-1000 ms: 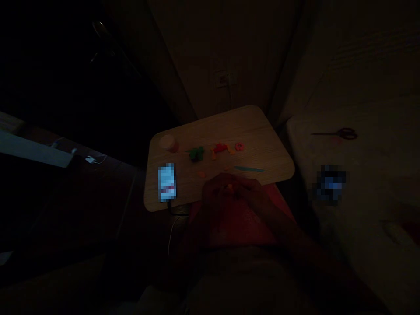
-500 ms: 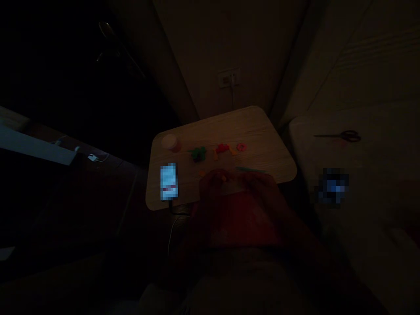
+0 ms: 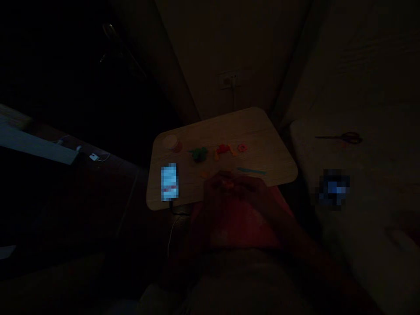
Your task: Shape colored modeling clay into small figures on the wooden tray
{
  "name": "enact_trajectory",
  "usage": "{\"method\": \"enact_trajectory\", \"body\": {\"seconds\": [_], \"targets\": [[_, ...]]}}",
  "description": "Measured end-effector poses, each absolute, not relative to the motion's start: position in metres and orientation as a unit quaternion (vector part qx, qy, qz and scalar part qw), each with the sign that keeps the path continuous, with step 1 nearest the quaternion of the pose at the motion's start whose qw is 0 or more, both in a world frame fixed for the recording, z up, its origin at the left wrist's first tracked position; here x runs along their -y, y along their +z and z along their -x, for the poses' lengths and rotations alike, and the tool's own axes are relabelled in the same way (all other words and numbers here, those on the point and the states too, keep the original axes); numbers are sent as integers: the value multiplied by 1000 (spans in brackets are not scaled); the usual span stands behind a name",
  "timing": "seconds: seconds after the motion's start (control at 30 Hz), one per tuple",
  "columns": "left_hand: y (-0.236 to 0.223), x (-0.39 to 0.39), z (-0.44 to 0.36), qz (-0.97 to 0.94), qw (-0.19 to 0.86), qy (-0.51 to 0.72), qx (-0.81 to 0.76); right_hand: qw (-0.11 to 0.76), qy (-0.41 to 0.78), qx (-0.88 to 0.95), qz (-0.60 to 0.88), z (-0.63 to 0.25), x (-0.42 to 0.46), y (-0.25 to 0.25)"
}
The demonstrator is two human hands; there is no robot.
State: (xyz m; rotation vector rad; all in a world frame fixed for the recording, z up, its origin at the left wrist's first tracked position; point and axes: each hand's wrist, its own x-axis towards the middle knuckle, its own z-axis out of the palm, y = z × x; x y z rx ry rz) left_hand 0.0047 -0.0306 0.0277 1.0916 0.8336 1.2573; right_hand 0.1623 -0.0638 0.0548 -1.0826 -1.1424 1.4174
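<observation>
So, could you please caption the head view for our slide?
Left hand and right hand meet around an orange piece at a dimly lit table.

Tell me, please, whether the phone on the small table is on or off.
On: the phone glows pale blue, brightest of all in this dark view, though what it displays is too pixelated to read.

Left hand (image 3: pixel 214 187) beside right hand (image 3: pixel 254 187), fingers (image 3: pixel 240 181) curled, forearms (image 3: pixel 285 227) angled inward
</observation>
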Motion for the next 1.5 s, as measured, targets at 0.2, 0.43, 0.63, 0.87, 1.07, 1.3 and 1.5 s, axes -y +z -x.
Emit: {"method": "enact_trajectory", "body": {"seconds": [0.2, 0.43, 0.63, 0.87, 1.07, 1.3, 1.5], "targets": [[30, 35, -5, -511, 613, 516, -311, 526, 538, 467, 465, -159, 68, 47], [34, 37, -5, -550, 602, 479, -326, 515, 531, 485, 467, -163, 68, 51], [42, 40, -9, -542, 629, 447, -333, 496, 510, 525, 467, -166, 67, 40], [41, 34, -4, -552, 559, 468, -405, 500, 503, 517, 479, -176, 66, 43], [38, 29, 2, -581, 505, 443, -460, 516, 469, 511, 502, -180, 62, 48], [41, 23, 11, -745, 323, 362, -458, 455, 344, 634, 522, -176, 61, 45], [44, 27, 9, -770, 296, 379, -420, 457, 343, 642, 512, -177, 60, 43]]}}
